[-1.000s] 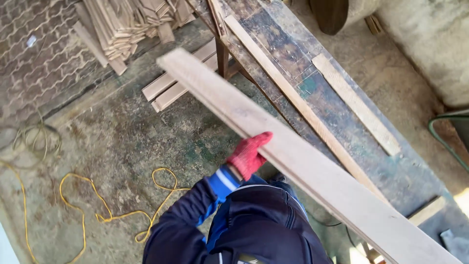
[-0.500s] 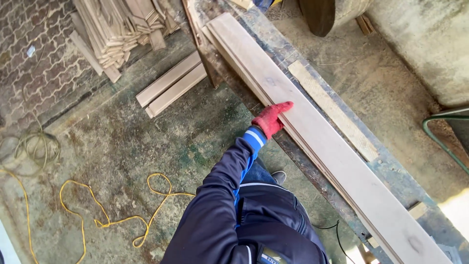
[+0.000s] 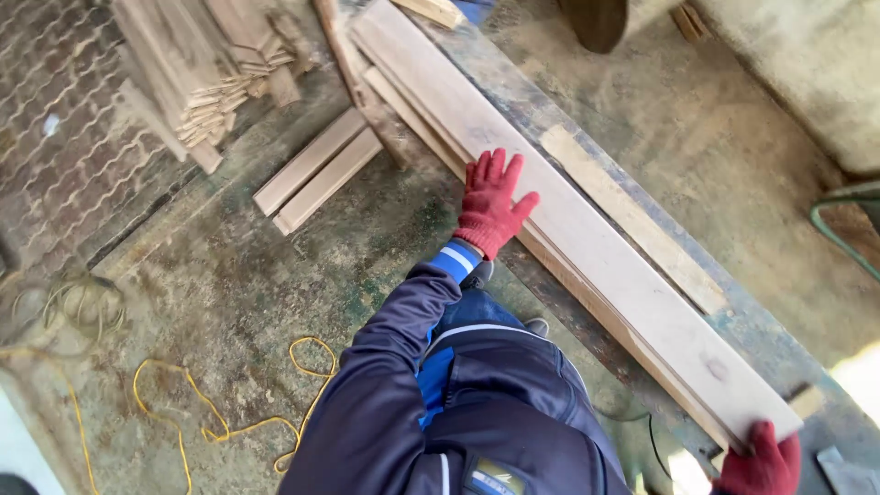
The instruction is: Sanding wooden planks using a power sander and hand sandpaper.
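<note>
Plank on workbench, yellow cord underfoot

Stained concrete floor, worn workbench, sunlight

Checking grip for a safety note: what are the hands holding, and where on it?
Right hand grips the long plank's near end; left hand lies flat and open on its near edge, midway along.

Woodshop: workbench w/ planks, stacked slats
</note>
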